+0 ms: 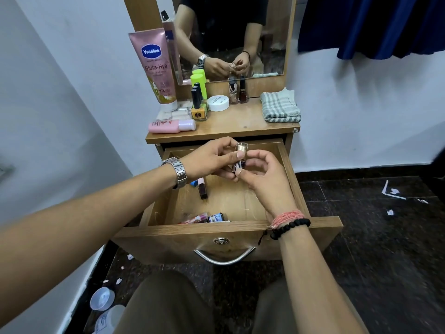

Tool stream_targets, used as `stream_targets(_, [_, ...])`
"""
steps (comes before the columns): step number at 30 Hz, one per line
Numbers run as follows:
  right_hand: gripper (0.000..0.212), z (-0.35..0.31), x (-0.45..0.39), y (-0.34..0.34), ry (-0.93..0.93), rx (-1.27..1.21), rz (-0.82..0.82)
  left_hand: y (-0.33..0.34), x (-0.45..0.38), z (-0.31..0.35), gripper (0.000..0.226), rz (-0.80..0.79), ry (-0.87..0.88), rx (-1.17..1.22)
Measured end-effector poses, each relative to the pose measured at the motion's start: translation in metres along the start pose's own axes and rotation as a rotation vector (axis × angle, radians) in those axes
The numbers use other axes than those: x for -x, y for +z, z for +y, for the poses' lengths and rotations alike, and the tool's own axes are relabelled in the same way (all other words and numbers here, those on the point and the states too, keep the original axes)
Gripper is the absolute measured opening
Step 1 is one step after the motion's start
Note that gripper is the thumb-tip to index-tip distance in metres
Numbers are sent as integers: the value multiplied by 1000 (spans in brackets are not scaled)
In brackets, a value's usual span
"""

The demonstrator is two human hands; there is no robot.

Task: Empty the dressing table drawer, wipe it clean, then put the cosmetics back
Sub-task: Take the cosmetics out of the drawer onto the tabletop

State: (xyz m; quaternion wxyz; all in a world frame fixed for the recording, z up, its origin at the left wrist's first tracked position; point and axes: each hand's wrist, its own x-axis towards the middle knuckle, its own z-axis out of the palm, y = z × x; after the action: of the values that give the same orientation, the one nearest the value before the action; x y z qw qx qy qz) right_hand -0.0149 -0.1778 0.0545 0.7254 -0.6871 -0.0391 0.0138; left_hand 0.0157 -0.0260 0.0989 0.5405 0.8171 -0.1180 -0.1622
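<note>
Both hands meet above the far half of the open drawer (289, 169): the left hand (209, 160) and right hand (262, 174) each pinch one small gold-capped bottle (239, 155), its long axis running up toward the dressing table top (231, 125), cap end farthest from the person. That top lies just beyond the fingertips, so either hand could set it there, probably the left. More cosmetics lie at the drawer's near-left corner.

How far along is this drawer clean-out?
Partly emptied or partly refilled; the picture cannot say which. On the tabletop stand a Vaseline tube, nail polish bottles, a white jar and a folded cloth. Both hands, left and right, hold a small gold-capped bottle over the open drawer. A few items lie inside.
</note>
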Motion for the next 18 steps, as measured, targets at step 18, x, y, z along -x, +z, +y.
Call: stream_targets(18, [16, -1, -3, -4, 34, -3, 72, -66, -91, 64, 30, 509, 164, -911])
